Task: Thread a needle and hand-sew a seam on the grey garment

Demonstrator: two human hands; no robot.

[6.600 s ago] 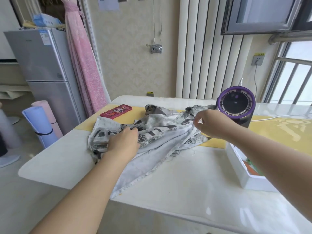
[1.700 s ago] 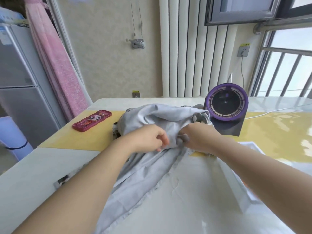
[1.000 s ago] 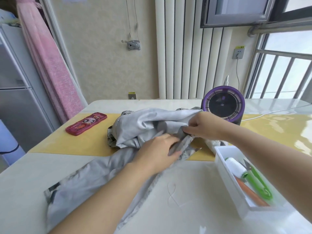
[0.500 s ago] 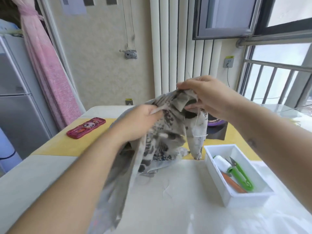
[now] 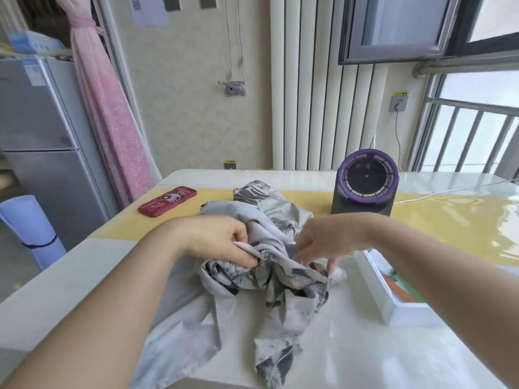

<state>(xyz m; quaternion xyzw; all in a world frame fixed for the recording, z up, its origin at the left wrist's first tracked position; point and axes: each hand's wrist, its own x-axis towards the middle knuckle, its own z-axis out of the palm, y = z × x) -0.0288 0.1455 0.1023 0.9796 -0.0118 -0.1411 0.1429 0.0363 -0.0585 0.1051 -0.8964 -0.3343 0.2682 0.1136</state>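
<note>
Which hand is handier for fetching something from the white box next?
Probably the right hand: the white box sits just beside it, across the grey garment from the left hand.

Grey garment (image 5: 269, 276): crumpled heap on the table, patterned side partly out, one end trailing over the near edge.
Left hand (image 5: 224, 242): pinches a folded edge of the garment.
Right hand (image 5: 323, 242): fingers curled down, pinching cloth just beside the left hand.
Table (image 5: 70, 276): white, glossy; yellow runner (image 5: 449, 220) across it.
Red phone (image 5: 167, 201): flat on the runner, left of the garment.
Purple-rimmed fan (image 5: 365, 186): upright, behind the right hand.
White tray (image 5: 404, 314): right of the garment; contents partly hidden by the forearm.
</note>
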